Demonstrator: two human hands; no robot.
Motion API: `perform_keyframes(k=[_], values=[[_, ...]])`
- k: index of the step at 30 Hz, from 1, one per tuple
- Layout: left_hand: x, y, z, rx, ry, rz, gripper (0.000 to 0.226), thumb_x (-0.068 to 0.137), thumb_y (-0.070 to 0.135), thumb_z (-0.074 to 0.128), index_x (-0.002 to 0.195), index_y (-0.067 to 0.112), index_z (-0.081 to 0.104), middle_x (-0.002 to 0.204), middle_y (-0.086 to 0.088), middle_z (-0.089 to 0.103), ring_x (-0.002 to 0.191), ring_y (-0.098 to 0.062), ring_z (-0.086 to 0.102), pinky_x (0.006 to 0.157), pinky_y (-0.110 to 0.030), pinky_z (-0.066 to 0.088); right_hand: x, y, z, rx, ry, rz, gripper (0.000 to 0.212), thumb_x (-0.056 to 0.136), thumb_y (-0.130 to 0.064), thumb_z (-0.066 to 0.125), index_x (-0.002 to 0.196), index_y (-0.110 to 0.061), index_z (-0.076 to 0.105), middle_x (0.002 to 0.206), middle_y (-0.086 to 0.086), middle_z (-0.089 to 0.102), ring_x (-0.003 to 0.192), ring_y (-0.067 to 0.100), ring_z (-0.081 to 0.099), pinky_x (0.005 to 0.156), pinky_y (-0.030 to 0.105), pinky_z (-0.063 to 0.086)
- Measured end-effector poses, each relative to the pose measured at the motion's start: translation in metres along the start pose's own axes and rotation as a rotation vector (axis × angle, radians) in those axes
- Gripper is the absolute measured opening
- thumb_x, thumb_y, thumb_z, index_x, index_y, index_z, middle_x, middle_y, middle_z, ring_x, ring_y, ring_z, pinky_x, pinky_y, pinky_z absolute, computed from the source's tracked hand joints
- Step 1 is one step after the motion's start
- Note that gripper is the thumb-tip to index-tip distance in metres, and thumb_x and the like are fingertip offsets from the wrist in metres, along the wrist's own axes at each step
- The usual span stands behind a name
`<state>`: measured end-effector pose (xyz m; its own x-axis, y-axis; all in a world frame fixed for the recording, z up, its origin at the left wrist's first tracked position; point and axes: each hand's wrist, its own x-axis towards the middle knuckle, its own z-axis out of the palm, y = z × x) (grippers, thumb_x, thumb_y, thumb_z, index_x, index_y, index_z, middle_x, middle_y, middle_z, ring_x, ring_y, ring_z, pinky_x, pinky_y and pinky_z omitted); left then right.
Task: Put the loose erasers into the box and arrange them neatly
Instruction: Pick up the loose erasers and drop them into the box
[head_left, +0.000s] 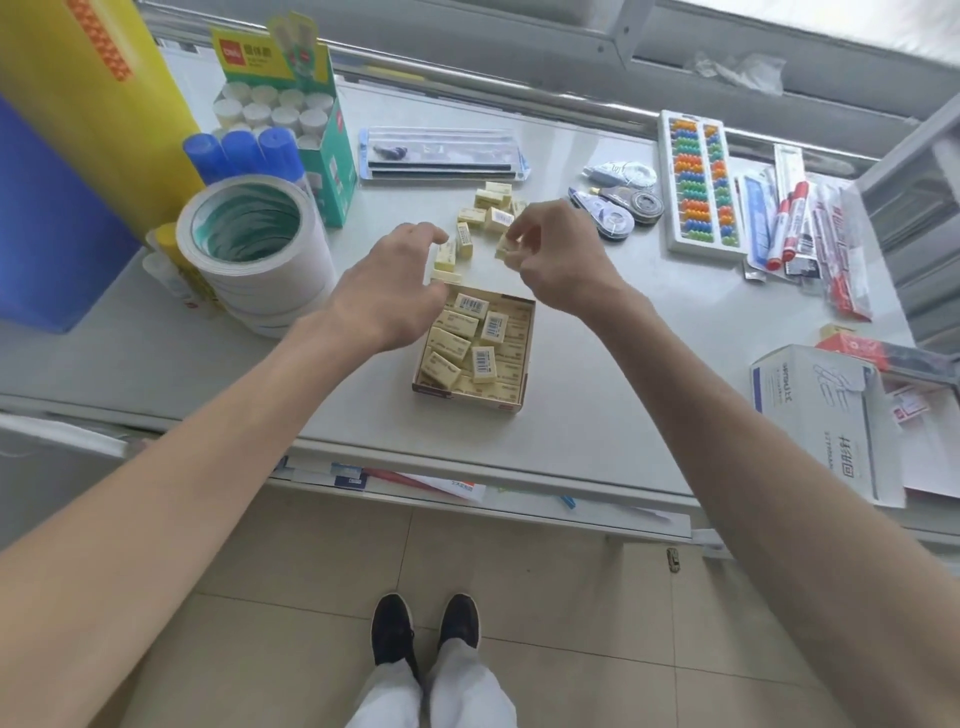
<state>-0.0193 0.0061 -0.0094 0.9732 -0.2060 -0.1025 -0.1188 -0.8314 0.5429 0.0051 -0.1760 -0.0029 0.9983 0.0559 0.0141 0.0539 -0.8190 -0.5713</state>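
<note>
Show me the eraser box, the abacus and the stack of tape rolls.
eraser box (467, 399): head view, near cardboard wall.
abacus (698, 182): head view, middle of its frame.
stack of tape rolls (270, 283): head view, white side.

One left hand (387, 291), one right hand (558, 254), one box (467, 399), three blue glue sticks (241, 153), one abacus (698, 182)

The box (529, 353) sat on the bench (623, 364) near its front edge, loose erasers (491, 208) just behind it. Tape rolls (254, 244) stood toward the left edge, a glue box (332, 171) behind them. Correction tapes (618, 215), abacus (698, 187) and markers (789, 223) lay toward the right edge.
</note>
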Motion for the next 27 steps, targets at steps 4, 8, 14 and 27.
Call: perform_keyframes(k=[4, 8, 14, 27], values=[[-0.014, -0.002, -0.001, 0.006, -0.011, 0.02, 0.052, 0.092, 0.019, 0.051, 0.142, 0.022, 0.037, 0.147, 0.003, 0.038, 0.131, -0.019, 0.04, 0.105, -0.042, 0.038, -0.029, 0.004, -0.014, 0.021, -0.087, 0.017, 0.014, 0.085, -0.017, 0.073, 0.097, -0.01, 0.075, 0.081, 0.003, 0.062, 0.069, 0.01, 0.054, 0.053, 0.013, 0.042], [-0.021, -0.003, -0.003, 0.006, -0.009, 0.034, 0.052, 0.092, 0.019, 0.052, 0.142, 0.022, 0.037, 0.147, 0.003, 0.038, 0.131, -0.018, 0.04, 0.105, -0.042, 0.037, -0.041, 0.011, -0.005, 0.002, -0.109, 0.047, 0.022, 0.083, -0.014, 0.076, 0.103, -0.008, 0.075, 0.082, 0.0, 0.059, 0.068, 0.007, 0.051, 0.047, 0.001, 0.033], [-0.022, -0.002, -0.002, -0.025, -0.005, 0.032, 0.052, 0.091, 0.018, 0.052, 0.141, 0.022, 0.038, 0.146, 0.003, 0.039, 0.132, -0.017, 0.04, 0.107, -0.044, 0.037, -0.042, 0.01, 0.011, 0.041, -0.055, 0.048, 0.023, 0.08, -0.01, 0.077, 0.104, -0.008, 0.076, 0.093, 0.001, 0.059, 0.079, 0.011, 0.053, 0.057, 0.003, 0.033], [0.012, 0.002, -0.012, 0.038, -0.028, 0.005, 0.053, 0.092, 0.018, 0.052, 0.142, 0.021, 0.036, 0.148, 0.002, 0.036, 0.132, -0.019, 0.038, 0.106, -0.04, 0.035, 0.033, 0.012, 0.001, -0.057, 0.02, 0.143, 0.042, 0.087, 0.002, 0.049, 0.126, -0.009, 0.06, 0.124, 0.011, 0.06, 0.115, 0.023, 0.054, 0.091, 0.023, 0.041]])
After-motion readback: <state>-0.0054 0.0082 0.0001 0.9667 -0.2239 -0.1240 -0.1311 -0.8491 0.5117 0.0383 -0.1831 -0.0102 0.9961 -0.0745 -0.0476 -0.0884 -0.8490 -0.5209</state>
